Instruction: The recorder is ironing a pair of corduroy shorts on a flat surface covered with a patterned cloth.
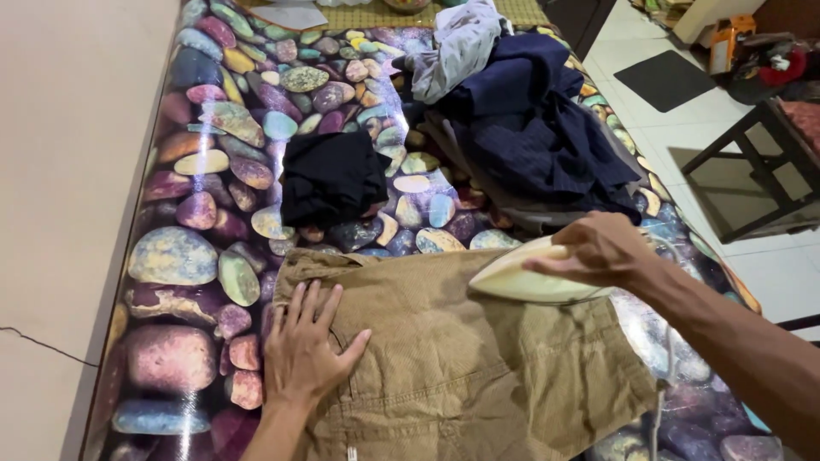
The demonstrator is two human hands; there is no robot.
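Tan corduroy makes up the ribbed, seamed garment spread flat nearest to us on the table, whose glossy cover is printed with coloured pebbles. We judge this cloth light, soft and limp: it would fold and sag if lifted at one point, so it is best held by a flat palm or taken at a seam or the waistband edge. Our left hand lies open on it, fingers spread, palm pressing down beside a curved pocket seam, the forearm coming straight up from the lower edge.

Just beyond, our right hand is closed over the top of a cream-coloured electric iron, whose pointed nose faces left and whose sole rests on the garment's upper right part. We take the iron to be rigid, fairly heavy and hot underneath, so the handle is the only safe hold. The right arm reaches in from the lower right, wrist bent down.

Farther off lie a crumpled black cloth, then a heap of dark navy clothing with a pale grey garment at its far end.
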